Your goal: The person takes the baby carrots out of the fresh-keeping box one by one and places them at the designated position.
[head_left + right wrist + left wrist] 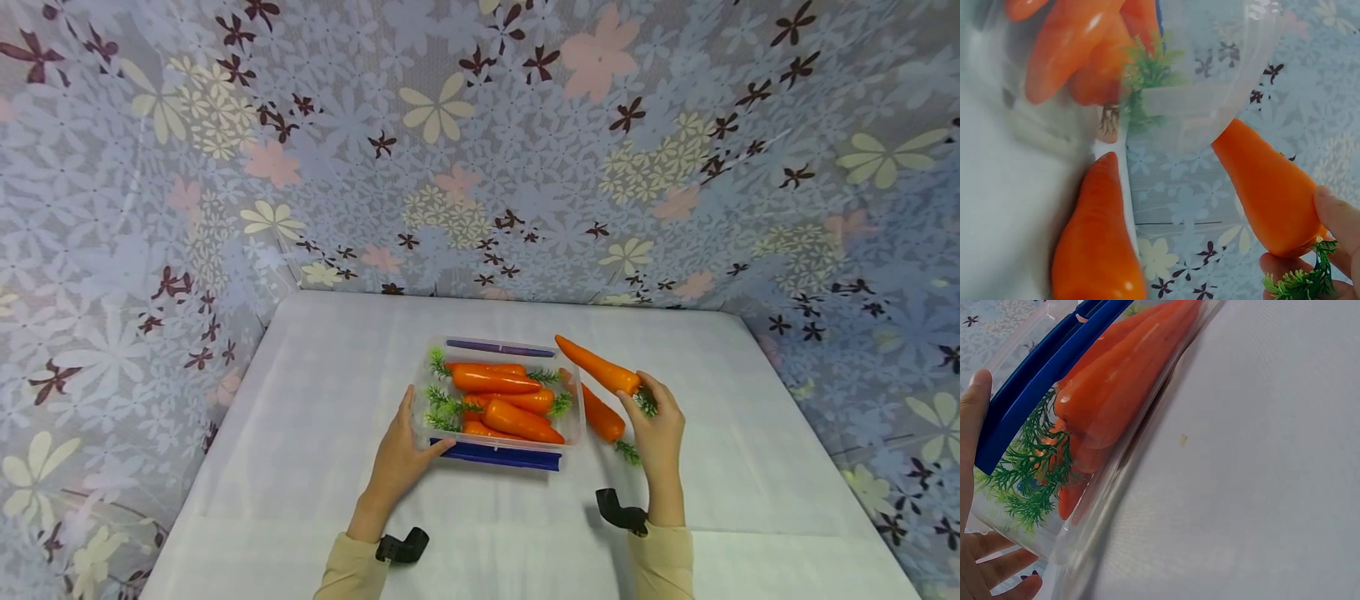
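My left hand [401, 457] grips the left front corner of a clear plastic container [423, 431], its thumb at the blue front latch [498, 455] and its fingers along the left wall. Several orange carrots [497, 381] with green leafy tops lie inside, some overlapping. To the right, my right hand [658, 427] pinches a carrot [600, 367] by its thick leafy end. Its narrow tip points up and left, near the container's back right corner; the right wrist view shows this carrot [1269, 187] raised. Below it, another carrot [602, 417] lies on the table against the container's right side.
A white cloth covers the table [315, 358]. A second blue latch [500, 347] runs along the container's back side. Flower-patterned fabric [480, 167] stands behind the table and at both sides. Each wrist wears a black camera mount [403, 546].
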